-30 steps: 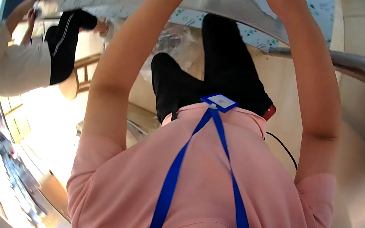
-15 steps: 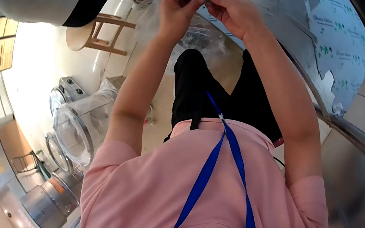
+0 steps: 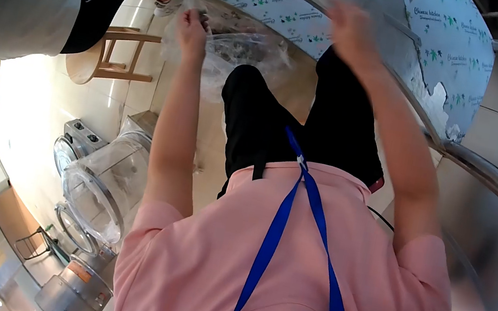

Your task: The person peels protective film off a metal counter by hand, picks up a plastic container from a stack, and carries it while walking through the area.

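Observation:
My left hand (image 3: 192, 31) is closed round a small dark item (image 3: 203, 19), too small to name. It hangs above the left side of a clear plastic bag (image 3: 251, 46) with greyish contents that I cannot make out. My right hand (image 3: 352, 35) is smeared by motion over the edge of the metal worktop (image 3: 381, 12); whether its fingers hold anything does not show. The two hands are well apart.
A co-worker in a white shirt (image 3: 27, 16) sits on a wooden stool (image 3: 127, 54) at the upper left. Plastic-wrapped metal equipment (image 3: 101, 179) stands on the floor to the left. A metal rail (image 3: 491, 178) runs along the right, beside printed protective film (image 3: 450, 51).
My hands were together over the worktop edge, fingers round a small item. Now they have parted: the left moved left and down with a dark item, the right moved right.

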A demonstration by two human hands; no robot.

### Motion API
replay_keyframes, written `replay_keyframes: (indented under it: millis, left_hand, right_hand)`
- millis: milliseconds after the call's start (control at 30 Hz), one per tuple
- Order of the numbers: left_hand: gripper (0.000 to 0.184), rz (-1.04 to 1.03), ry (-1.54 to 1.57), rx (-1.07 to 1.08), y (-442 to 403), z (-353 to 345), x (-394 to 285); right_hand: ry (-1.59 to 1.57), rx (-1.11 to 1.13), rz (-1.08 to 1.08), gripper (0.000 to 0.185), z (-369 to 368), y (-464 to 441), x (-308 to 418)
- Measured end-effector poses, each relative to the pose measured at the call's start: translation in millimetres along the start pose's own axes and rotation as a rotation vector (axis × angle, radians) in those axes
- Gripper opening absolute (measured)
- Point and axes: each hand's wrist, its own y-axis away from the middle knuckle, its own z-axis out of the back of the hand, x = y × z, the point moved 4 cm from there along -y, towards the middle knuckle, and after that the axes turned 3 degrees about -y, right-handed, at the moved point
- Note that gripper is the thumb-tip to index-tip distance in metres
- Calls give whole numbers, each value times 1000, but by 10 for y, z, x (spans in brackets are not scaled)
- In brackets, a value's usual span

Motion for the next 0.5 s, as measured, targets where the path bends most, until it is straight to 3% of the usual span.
replay_keyframes:
  millis: [100,133,233,333,433,500]
  left_hand:
    - [39,-178,-586,-76,-232,157,-55]
    - [45,-177,-652,-98,-380,202,76]
    - [34,-122,-764,-114,-617,223,323]
    - [23,-123,-575,-74,-910,264,697]
    - [18,-16,-487,-73,-962,238,708]
    - [20,-45,-609,-84,-978,215,661]
  right_hand:
    - [594,-79,77,25,610,149,-508]
    - [647,-63,60,27,709,244,-706]
    - [692,-49,96,33,785,460,-896]
    - [673,-42,119,36,797,608,-842]
    - [657,-39,116,37,789,709,-817]
    - [624,-54,129,37,789,682,-785]
